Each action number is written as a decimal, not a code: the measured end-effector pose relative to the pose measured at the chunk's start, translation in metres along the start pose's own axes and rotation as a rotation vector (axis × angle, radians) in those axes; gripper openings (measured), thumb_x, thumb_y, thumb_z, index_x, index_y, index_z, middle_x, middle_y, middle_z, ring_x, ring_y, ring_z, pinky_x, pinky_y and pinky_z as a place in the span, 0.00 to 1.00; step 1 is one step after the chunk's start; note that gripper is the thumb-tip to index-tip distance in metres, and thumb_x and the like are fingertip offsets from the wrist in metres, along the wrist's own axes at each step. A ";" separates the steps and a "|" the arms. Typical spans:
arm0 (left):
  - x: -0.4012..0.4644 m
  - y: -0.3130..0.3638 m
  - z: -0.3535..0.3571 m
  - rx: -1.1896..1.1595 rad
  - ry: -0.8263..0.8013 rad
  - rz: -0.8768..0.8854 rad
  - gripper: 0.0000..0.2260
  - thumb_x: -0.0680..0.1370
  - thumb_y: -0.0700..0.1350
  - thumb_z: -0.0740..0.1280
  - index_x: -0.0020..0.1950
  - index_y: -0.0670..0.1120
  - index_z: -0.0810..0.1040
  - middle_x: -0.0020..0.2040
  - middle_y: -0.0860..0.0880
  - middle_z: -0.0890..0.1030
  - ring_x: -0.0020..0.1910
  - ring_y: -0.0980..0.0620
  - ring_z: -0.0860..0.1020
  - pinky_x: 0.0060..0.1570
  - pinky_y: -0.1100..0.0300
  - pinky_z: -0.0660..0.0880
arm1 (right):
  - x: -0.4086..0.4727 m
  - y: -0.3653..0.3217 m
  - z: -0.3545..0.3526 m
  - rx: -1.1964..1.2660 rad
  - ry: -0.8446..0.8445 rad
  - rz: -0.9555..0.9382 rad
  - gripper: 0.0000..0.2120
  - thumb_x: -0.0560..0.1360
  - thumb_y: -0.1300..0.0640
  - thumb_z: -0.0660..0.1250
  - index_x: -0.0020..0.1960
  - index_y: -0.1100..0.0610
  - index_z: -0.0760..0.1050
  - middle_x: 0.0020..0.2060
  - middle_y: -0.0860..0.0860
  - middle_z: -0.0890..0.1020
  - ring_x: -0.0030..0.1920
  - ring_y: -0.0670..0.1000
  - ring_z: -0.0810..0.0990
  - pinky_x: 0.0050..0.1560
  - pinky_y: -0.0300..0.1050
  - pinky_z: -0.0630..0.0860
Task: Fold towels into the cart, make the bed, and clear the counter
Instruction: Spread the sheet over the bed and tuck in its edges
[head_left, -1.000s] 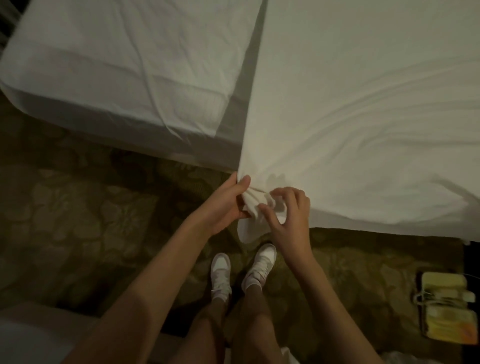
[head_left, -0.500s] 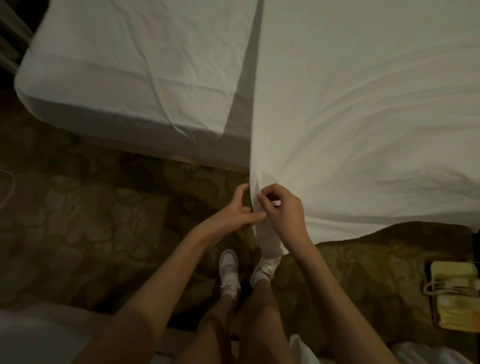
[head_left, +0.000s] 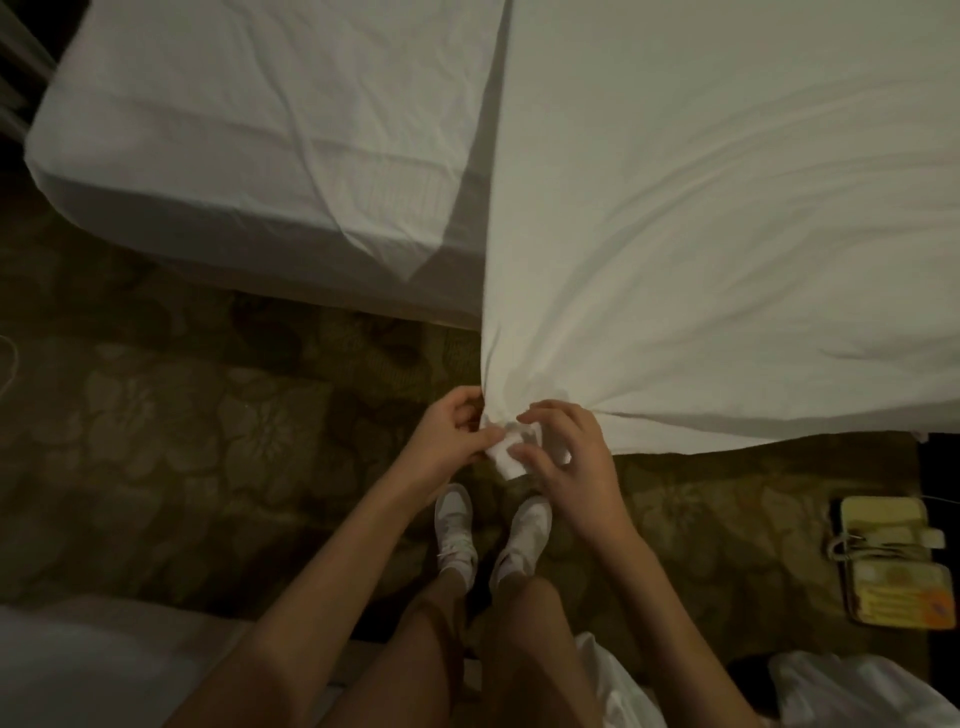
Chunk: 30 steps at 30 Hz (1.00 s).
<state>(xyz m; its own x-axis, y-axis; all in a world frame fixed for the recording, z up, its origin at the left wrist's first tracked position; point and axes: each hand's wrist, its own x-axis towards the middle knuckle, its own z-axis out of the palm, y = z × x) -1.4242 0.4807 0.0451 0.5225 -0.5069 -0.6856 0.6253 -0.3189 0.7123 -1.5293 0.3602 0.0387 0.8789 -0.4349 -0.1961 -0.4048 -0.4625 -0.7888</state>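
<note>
**Sheet corner held at the near edge of the bed**

Head view, looking down past 2 bare forearms to the floor.

- Sheet (head_left: 727, 234): white, spread over the right part of the bed, drawn taut from its far area toward 1 gathered corner (head_left: 506, 457) at the near edge. Creases fanning out from that corner. Corner bunched into a short tail hanging clear of the mattress, above the carpet.
- Left hand (head_left: 447, 441): fingers curled, thumb and fingers pinching the gathered corner from the left side.
- Right hand (head_left: 566, 457): fingers bent and partly spread, fingertips (head_left: 524, 417) on the bunched fabric from the right, thumb against the tail. Touching the same corner, just beside the left hand.
- Mattress (head_left: 249, 135): left part of the bed covered only by a wrinkled white under-layer, rounded corner at far left. Edge of the sheet running across it as a straight diagonal line with a shadow beside it.
- Carpet (head_left: 208, 426): dark, leaf pattern, filling the floor near the bed.
- White shoes (head_left: 491, 535): 2, side by side, directly below the hands.
- Yellow flat item (head_left: 893, 561): on the floor at near right, well apart from the hands; kind not discernible.
- White fabric (head_left: 857, 691): heaped at the near right edge of the frame.
- Pale surface (head_left: 78, 665): at the near left corner, identity not discernible.
</note>
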 end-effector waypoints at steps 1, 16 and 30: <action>-0.005 -0.001 0.000 -0.020 0.017 -0.014 0.21 0.75 0.34 0.68 0.66 0.45 0.69 0.54 0.51 0.80 0.50 0.55 0.81 0.45 0.62 0.80 | -0.003 0.001 -0.003 -0.010 -0.031 0.000 0.11 0.73 0.54 0.71 0.55 0.53 0.78 0.57 0.46 0.76 0.59 0.42 0.68 0.56 0.27 0.61; -0.042 -0.004 0.018 -0.058 0.145 0.095 0.22 0.78 0.33 0.62 0.65 0.55 0.66 0.54 0.44 0.80 0.50 0.48 0.82 0.45 0.51 0.81 | -0.040 0.004 0.007 -0.158 0.087 -0.187 0.13 0.70 0.53 0.71 0.53 0.55 0.77 0.58 0.53 0.74 0.60 0.51 0.72 0.54 0.41 0.73; -0.076 0.012 0.036 0.069 0.138 0.119 0.14 0.77 0.41 0.66 0.63 0.46 0.74 0.60 0.48 0.74 0.56 0.54 0.77 0.47 0.65 0.79 | -0.041 -0.028 -0.020 -0.226 0.178 -0.307 0.05 0.72 0.62 0.69 0.47 0.60 0.81 0.39 0.52 0.81 0.38 0.49 0.78 0.36 0.30 0.67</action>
<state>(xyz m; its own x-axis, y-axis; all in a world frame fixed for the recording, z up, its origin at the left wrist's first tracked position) -1.4774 0.4862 0.1112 0.6677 -0.4312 -0.6068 0.5156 -0.3201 0.7948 -1.5587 0.3756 0.0800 0.9179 -0.3682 0.1478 -0.1935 -0.7406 -0.6434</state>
